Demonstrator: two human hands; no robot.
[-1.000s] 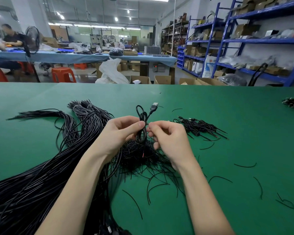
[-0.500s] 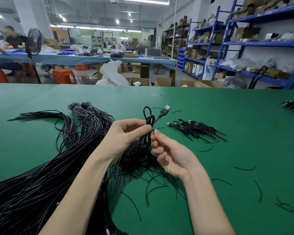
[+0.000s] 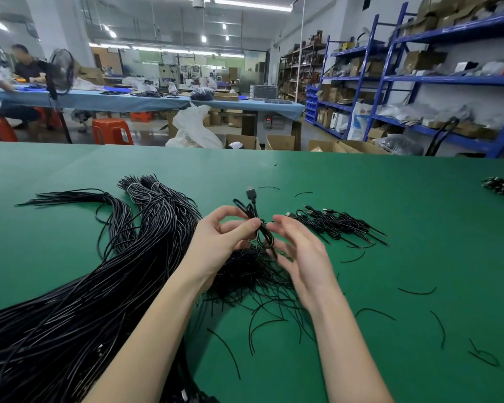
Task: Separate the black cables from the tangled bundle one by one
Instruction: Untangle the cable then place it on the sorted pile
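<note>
Green table (image 3: 390, 199) under everything. Left of the left hand, and running down out of view at the bottom-left corner, the big tangled bundle (image 3: 70, 301) of long black cables. Directly beneath both hands, a dense nest of short offcuts (image 3: 245, 274). Beyond the right hand, a small pile of separated cables (image 3: 332, 225) — plugs pointing back toward the hands. Between the two hands, one looped cable (image 3: 261, 231), USB plug (image 3: 251, 194) sticking up above the fingers.

Left hand (image 3: 218, 239) pinching that looped cable between thumb and index. Right hand (image 3: 300, 251) spread, fingers relaxed, palm toward the loop, holding nothing; touching the cable's lower end or just beside it — cannot tell.

Risks, as a judgement: held by one pinch only, so likely to slip or spring open and drop back into the nest; tail possibly snagged in the offcuts, dragging strands up if pulled.

Hard to make out: plug blurred; lower end of the loop lost against the black nest; bundle's near end cut off by the frame edge; another dark cluster at the far right edge only partly in view.
</note>
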